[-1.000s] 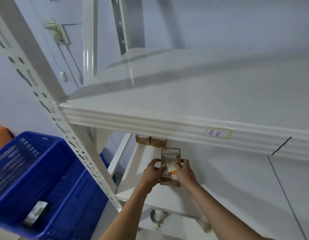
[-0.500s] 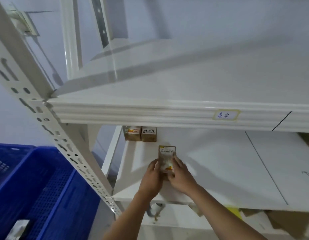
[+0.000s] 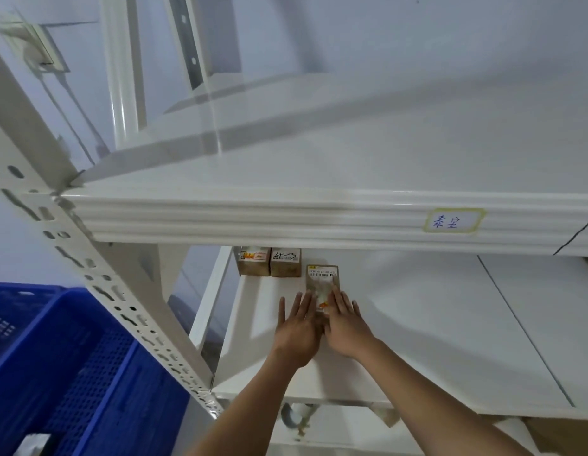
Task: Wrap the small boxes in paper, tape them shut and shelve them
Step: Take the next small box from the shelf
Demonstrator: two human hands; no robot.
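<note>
The small brown paper-wrapped box (image 3: 322,284), with a white barcode label at its far end and an orange mark near its near end, lies flat on the white metal lower shelf (image 3: 417,340), in that shelf's left part and closer to the back edge than to the front. Both hands flank it with fingers stretched out flat, grasping nothing. The left hand (image 3: 297,327) lies palm down at the box's left side, fingertips beside its near half. The right hand (image 3: 345,324) lies at the right side, its fingers resting along the box's near right edge; whether they press on it or only touch I cannot tell.

Just to the left and farther back, two more small brown wrapped boxes (image 3: 269,263) stand side by side touching, at the shelf's rear left corner, each with a labelled face.

Above them runs the white upper shelf (image 3: 286,218), whose front edge carries a handwritten label with a yellow border (image 3: 452,220). A perforated white upright post (image 3: 98,284) carries both shelves at their left front corner. Left of the post sits a blue perforated plastic crate (image 3: 72,373).
</note>
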